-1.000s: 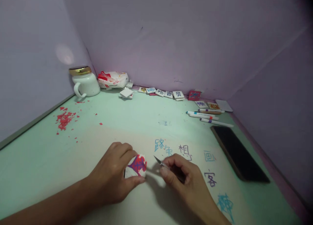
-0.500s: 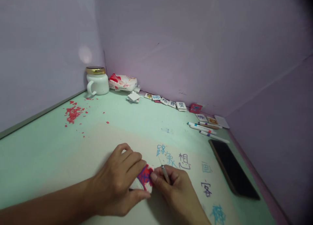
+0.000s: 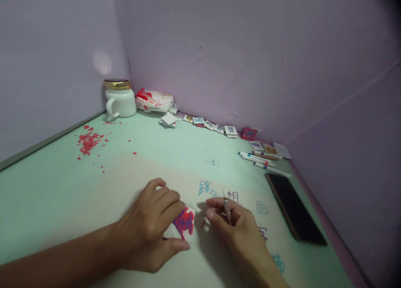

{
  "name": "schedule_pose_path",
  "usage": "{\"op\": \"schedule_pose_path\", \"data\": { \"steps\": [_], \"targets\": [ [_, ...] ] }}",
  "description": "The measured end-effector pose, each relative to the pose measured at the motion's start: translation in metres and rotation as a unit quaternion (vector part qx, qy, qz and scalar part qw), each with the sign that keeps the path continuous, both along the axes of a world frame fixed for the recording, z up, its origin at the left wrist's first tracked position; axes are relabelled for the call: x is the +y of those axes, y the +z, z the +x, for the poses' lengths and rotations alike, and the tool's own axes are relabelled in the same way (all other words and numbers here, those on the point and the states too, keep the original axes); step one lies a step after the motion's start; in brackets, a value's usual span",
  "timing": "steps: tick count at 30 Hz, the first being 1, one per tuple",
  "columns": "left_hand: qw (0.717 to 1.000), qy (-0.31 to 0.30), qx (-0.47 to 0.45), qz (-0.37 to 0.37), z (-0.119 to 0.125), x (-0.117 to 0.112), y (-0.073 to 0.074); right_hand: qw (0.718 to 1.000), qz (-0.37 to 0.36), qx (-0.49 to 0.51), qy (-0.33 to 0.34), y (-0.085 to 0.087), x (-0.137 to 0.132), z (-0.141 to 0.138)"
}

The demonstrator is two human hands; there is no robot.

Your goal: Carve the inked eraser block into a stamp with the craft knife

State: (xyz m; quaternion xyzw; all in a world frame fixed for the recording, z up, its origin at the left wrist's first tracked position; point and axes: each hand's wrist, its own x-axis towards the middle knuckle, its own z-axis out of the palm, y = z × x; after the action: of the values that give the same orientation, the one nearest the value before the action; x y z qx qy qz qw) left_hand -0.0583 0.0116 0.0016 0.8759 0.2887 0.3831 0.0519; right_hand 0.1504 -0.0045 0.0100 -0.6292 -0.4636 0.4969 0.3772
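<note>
A small white square tile (image 3: 184, 225) with a red surface and a purple character is gripped by my left hand (image 3: 156, 221), the thumb along its near edge. White shows where the red is gone. My right hand (image 3: 234, 229) is just to the right of the tile, apart from it. Between its fingers rests a slim craft knife (image 3: 227, 210), its thin tip pointing up and away. A small red and white scrap (image 3: 204, 222) is by the right thumb; whether the thumb touches it I cannot tell.
A pile of red flakes (image 3: 89, 142) lies at left. Behind stand a lidded white mug (image 3: 123, 102) and a tissue pack (image 3: 155, 101). Character tiles (image 3: 219, 128) line the wall. Several markers (image 3: 261, 158) and a black phone (image 3: 296, 208) lie at right. Characters (image 3: 204, 188) are written on the tabletop.
My right hand has moved right, away from the tile, with the craft knife still in it. A red and white scrap now shows by its thumb. My left hand keeps hold of the tile.
</note>
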Motion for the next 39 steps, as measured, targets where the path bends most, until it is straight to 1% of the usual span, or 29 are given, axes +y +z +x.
{"op": "schedule_pose_path", "data": {
  "steps": [2,4,7,10,13,17,22,26,32,39],
  "targets": [
    [1.000,-0.005,0.002,-0.002,0.000,-0.001,0.000,0.999,0.009,0.033,0.031,0.000,-0.003,-0.006],
    [1.000,-0.010,0.005,-0.003,0.001,-0.001,0.000,0.996,0.025,0.066,0.045,-0.002,-0.006,-0.013],
    [0.999,-0.032,0.010,-0.012,0.001,-0.001,0.000,0.993,0.002,0.093,0.068,-0.004,-0.009,-0.017],
    [0.998,-0.060,0.018,-0.030,0.000,0.000,-0.001,0.991,-0.040,0.065,0.110,0.000,-0.007,-0.015],
    [0.994,-0.091,0.042,-0.050,-0.001,0.001,-0.002,0.988,-0.060,0.036,0.135,0.004,-0.004,-0.012],
    [0.991,-0.104,0.050,-0.067,-0.002,0.002,-0.002,0.989,-0.051,0.019,0.134,0.004,-0.005,-0.012],
    [0.991,-0.104,0.040,-0.072,-0.002,0.002,-0.004,0.987,-0.011,-0.003,0.162,0.006,-0.007,-0.012],
    [0.990,-0.109,0.040,-0.080,-0.002,0.002,-0.005,0.984,-0.016,-0.005,0.175,0.004,-0.005,-0.009],
    [0.989,-0.108,0.047,-0.086,-0.002,0.003,-0.006,0.985,-0.042,0.025,0.167,0.003,-0.004,-0.009],
    [0.988,-0.114,0.053,-0.087,-0.002,0.002,-0.005,0.986,-0.041,-0.011,0.161,0.005,-0.003,-0.011]
  ]
}}
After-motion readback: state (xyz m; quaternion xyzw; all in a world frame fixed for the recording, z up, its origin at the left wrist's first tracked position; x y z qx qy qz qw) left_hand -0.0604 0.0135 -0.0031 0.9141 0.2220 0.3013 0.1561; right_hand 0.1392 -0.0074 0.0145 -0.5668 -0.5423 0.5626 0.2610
